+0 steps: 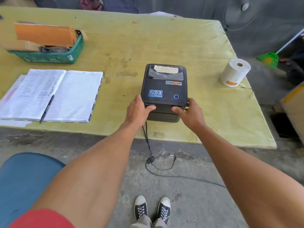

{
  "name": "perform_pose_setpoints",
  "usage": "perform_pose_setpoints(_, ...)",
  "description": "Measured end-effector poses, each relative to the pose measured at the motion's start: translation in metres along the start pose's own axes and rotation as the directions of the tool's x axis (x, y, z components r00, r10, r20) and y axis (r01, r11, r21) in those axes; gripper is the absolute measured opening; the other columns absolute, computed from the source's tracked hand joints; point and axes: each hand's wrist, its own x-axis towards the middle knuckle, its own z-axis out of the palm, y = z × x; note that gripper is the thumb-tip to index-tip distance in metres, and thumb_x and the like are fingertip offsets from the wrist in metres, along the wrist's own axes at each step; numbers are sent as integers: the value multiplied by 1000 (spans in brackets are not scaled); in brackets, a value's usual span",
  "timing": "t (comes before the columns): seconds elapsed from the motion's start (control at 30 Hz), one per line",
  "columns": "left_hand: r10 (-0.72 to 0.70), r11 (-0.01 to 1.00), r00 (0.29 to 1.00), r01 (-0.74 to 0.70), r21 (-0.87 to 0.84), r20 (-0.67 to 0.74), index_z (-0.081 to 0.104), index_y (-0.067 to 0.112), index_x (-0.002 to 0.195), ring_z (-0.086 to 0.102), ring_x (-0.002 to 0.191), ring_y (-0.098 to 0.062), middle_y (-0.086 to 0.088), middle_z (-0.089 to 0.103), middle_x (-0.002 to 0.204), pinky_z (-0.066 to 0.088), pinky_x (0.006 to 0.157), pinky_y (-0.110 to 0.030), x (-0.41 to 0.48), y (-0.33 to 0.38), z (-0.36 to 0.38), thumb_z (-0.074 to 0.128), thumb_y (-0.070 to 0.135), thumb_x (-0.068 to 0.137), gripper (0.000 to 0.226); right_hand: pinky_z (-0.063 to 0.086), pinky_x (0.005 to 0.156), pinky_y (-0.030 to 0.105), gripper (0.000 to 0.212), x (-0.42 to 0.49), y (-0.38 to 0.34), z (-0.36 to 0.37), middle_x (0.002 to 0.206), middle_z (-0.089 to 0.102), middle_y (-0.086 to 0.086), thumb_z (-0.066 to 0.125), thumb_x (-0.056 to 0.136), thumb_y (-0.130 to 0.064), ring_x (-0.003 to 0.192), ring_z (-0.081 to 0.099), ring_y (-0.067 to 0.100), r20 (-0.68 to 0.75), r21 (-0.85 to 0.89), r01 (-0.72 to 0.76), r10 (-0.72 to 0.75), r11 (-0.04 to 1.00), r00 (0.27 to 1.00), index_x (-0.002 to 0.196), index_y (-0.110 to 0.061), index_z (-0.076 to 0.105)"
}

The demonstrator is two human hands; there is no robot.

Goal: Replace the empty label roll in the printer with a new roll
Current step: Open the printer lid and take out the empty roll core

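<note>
black printer (164,89) sitting shut on the table (189,46), left hand (139,109) and right hand (190,112) clasping its near front corners, one per side. new roll (234,72) standing well off to the right, nearer the right hand.

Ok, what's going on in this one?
A person stands at a yellow-green table with both hands on a black label printer: left hand and right hand grip its front corners. The lid is shut. A fresh label roll waits upright near the table's right edge, untouched.
</note>
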Motion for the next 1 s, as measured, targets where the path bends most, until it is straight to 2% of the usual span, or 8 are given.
perform_pose_setpoints(0.13, 33, 999, 999, -33, 7, -3, 52, 6, 112, 61, 98, -33, -14, 68, 110, 47, 76, -37, 6, -6, -3, 74, 46, 81, 55, 45, 83, 32, 66, 1, 2, -1, 122, 62, 2, 75, 83, -41, 109, 59, 24, 21, 4, -12, 12, 1000, 1000, 135, -16, 45)
perform_pose_setpoints(0.27, 60, 998, 998, -60, 20, -5, 54, 5, 110, 61, 94, -34, -14, 68, 105, 48, 74, -38, 9, -8, -5, 75, 50, 79, 59, 42, 84, 35, 67, 3, 3, -2, 114, 59, 1, 73, 84, -42, 106, 58, 24, 40, -9, -6, 6, 1000, 999, 135, -17, 38)
perform_pose_setpoints(0.37, 80, 997, 997, -80, 20, -9, 55, 4, 109, 61, 90, -32, -13, 68, 101, 49, 71, -38, 11, -9, -8, 75, 52, 78, 61, 41, 76, 33, 68, 5, 3, -4, 111, 60, -1, 72, 83, -48, 97, 59, 22, 57, -13, -15, 15, 1000, 998, 133, -20, 35)
perform_pose_setpoints(0.57, 187, 980, 981, -181, 87, -60, 58, 7, 100, 57, 71, -22, -2, 64, 80, 39, 60, -29, 21, -6, -25, 68, 65, 76, 64, 40, 75, 32, 72, 7, -10, -11, 103, 57, -5, 68, 80, -58, 92, 59, 16, 8, 27, -19, 19, 999, 1000, 133, -23, 33)
perform_pose_setpoints(0.63, 228, 971, 968, -218, 98, -108, 61, 7, 98, 61, 71, -22, -3, 68, 83, 47, 61, -32, 31, 1, -34, 64, 70, 76, 67, 41, 72, 31, 76, 11, -23, -16, 97, 57, -8, 66, 78, -64, 87, 58, 7, -59, 76, -31, 36, 997, 998, 133, -23, 33)
perform_pose_setpoints(0.7, 241, 969, 959, -231, 83, -148, 62, 8, 104, 67, 78, -25, -6, 72, 90, 52, 64, -33, 42, 11, -41, 60, 72, 77, 70, 41, 75, 33, 74, 19, -40, -22, 92, 58, -8, 65, 77, -67, 86, 59, 11, -108, 98, -42, 52, 994, 993, 129, -22, 37)
perform_pose_setpoints(0.9, 259, 963, 933, -270, -11, -251, 58, 11, 114, 66, 85, -27, -4, 72, 96, 53, 73, -36, 70, 31, -50, 51, 59, 91, 54, 41, 76, 34, 64, 49, -83, -39, 107, 63, -1, 61, 75, -73, 96, 60, 20, -188, 137, -48, 74, 989, 979, 113, -23, 46)
perform_pose_setpoints(1.0, 258, 960, 926, -278, -37, -278, 58, 12, 112, 61, 85, -23, -2, 69, 96, 43, 69, -31, 86, 43, -51, 48, 54, 92, 48, 43, 75, 35, 68, 64, -98, -45, 105, 65, 1, 59, 76, -75, 95, 61, 21, -209, 143, -45, 74, 989, 975, 113, -18, 49)
